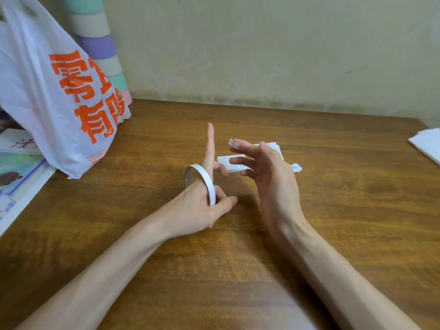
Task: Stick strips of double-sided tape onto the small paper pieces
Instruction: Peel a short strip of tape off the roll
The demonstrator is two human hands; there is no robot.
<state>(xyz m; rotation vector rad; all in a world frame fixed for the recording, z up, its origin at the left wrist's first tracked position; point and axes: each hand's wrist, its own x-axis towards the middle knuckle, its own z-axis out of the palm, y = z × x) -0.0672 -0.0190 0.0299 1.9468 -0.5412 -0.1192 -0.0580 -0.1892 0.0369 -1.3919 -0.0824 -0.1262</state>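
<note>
Above the wooden table (238, 258), my left hand (204, 206) grips a thin white roll of double-sided tape (202, 182). Its thumb and curled fingers hold the lower rim, and the index finger points straight up. My right hand (269, 172) hovers beside it with fingers spread. A short white tape strip (232, 143) clings to its index fingertip. Behind the right hand, small folded paper pieces with printed text (225, 161) lie on the table, partly hidden by the fingers. A small white scrap (297, 167) lies at their right.
A white plastic bag with orange characters (59, 91) stands at the back left, before a stack of pastel rolls (100, 44). Printed sheets (16, 177) lie at the left edge, white paper (426, 144) at the right edge. A wall runs close behind the table.
</note>
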